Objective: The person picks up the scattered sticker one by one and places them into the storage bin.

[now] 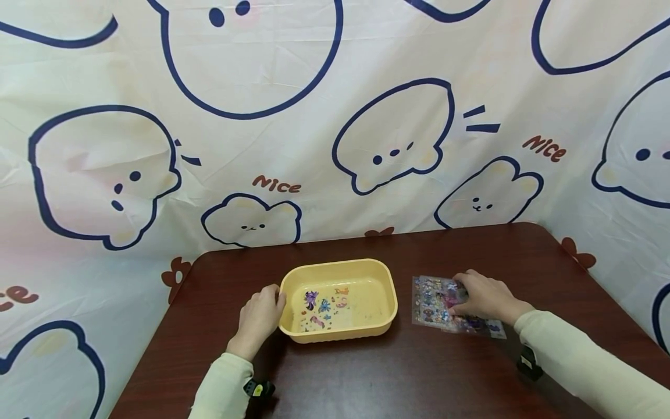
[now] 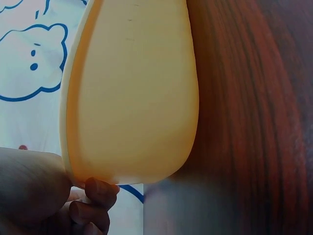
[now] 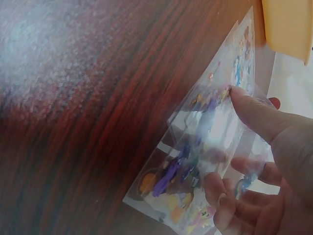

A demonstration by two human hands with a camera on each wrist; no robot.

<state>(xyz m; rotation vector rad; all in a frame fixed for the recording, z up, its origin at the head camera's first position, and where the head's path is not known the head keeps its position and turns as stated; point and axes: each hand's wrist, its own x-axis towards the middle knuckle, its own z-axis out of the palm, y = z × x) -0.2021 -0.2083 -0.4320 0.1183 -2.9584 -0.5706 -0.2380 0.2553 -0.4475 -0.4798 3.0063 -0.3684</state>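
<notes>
A shallow yellow plastic basin point(image 1: 370, 297) sits on the table with several small colourful stickers point(image 1: 311, 299) on its bottom. My left hand point(image 1: 260, 317) grips the basin's left end, thumb and fingers at the rim; the left wrist view shows its fingertips curled against the basin wall point(image 2: 132, 98). To the right of the basin lie overlapping clear sticker sheets point(image 1: 430, 299) with bright cartoon figures. My right hand point(image 1: 487, 298) holds these sheets, its thumb across their face and the other fingers curled at their edge in the right wrist view. The sheets partly hide some fingers.
The dark brown wooden table point(image 1: 361, 378) extends around the basin and sheets. Behind it and at both sides hangs a white cloth point(image 1: 303, 145) with blue cartoon outlines. Each wrist carries a black strap device point(image 1: 530, 362).
</notes>
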